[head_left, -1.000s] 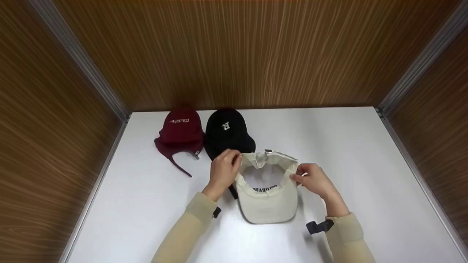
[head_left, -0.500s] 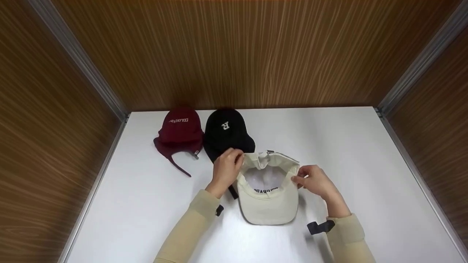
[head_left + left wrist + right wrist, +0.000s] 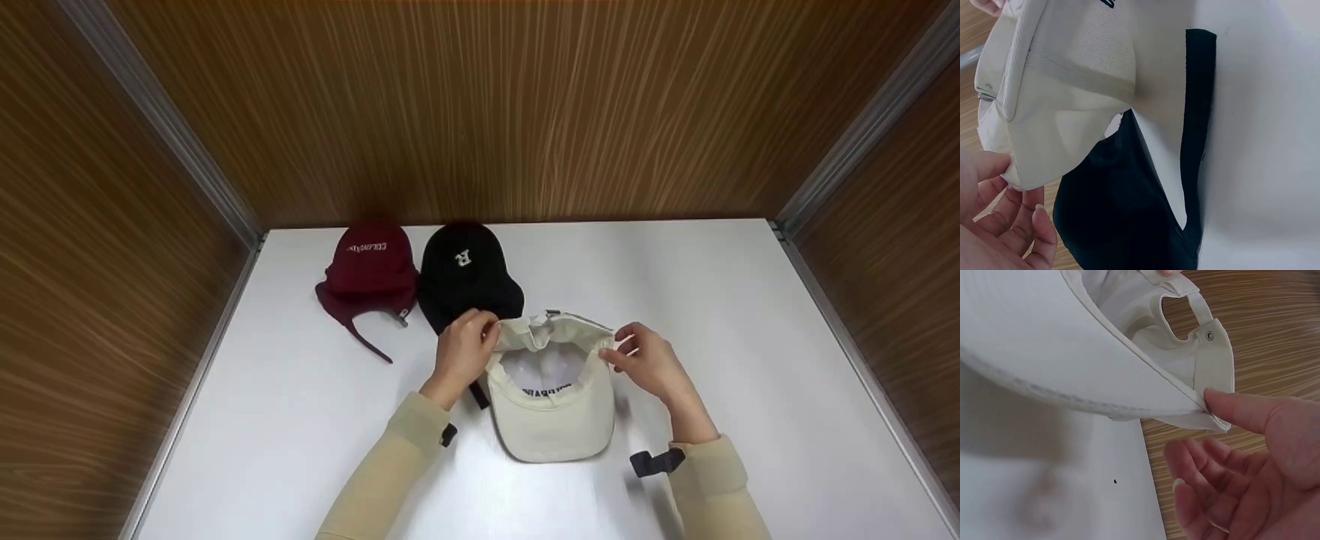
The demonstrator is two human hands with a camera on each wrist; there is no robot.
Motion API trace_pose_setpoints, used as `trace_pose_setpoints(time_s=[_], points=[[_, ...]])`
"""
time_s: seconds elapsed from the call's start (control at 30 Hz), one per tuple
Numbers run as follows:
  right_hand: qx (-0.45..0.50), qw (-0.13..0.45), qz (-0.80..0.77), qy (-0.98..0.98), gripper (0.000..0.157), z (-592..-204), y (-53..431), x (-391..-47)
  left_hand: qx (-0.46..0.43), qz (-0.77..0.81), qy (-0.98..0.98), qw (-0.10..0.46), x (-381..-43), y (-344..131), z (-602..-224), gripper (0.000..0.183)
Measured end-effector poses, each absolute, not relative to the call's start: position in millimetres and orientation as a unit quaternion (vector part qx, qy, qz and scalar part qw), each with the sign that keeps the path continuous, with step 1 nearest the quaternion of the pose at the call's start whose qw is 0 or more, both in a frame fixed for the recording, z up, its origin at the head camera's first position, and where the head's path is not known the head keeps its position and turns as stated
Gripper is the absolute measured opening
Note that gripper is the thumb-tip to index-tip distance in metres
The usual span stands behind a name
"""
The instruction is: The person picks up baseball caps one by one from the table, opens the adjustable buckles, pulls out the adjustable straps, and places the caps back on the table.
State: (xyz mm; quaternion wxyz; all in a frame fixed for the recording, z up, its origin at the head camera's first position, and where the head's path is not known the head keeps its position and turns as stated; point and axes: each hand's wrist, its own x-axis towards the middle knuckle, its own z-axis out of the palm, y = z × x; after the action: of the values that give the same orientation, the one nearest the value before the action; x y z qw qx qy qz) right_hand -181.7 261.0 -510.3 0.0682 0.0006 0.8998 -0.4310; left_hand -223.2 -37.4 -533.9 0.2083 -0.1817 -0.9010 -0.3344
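Note:
A cream baseball cap [image 3: 555,431] is held bottom-up, its opening facing the head camera and its brim toward the person. Dark lettering shows inside it. My left hand [image 3: 465,349] pinches the cap's left edge between thumb and fingers. My right hand [image 3: 649,364] holds the opposite edge, with its thumb on the band and its other fingers partly spread beneath. In the right wrist view, the back strap of the cap [image 3: 1216,354] shows a metal eyelet. Behind my left hand lies a black cap [image 3: 461,277] with a white R, overlapped by the cream cap in the head view.
To the left of the black cap lies a dark red cap [image 3: 371,270] with white lettering, its strap curling toward the front. The black cap's loose strap [image 3: 1199,101] stretches along the white table [image 3: 300,442]. Wood-grain panels [image 3: 480,112] enclose the back and sides.
The cream cap has shifted slightly right with both hands. My right hand's fingers have opened out and moved a little higher along the cap's edge. The other caps lie as before.

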Motion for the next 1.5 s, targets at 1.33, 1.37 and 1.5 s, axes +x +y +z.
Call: trace_pose_setpoints(time_s=[1.33, 1.37, 1.5], points=[[-0.045, -0.167, -0.286, 0.942, 0.005, -521, 232, -205, -0.353, -0.334, -0.87, 0.089, -211, -44, -535, 0.005], [-0.048, -0.168, -0.286, 0.942, 0.006, -521, 232, -205, -0.358, -0.33, -0.869, 0.087, -210, -44, -535, 0.006], [-0.063, -0.182, -0.299, 0.935, 0.008, -518, 231, -206, -0.37, -0.318, -0.869, 0.085, -209, -43, -536, 0.007]])
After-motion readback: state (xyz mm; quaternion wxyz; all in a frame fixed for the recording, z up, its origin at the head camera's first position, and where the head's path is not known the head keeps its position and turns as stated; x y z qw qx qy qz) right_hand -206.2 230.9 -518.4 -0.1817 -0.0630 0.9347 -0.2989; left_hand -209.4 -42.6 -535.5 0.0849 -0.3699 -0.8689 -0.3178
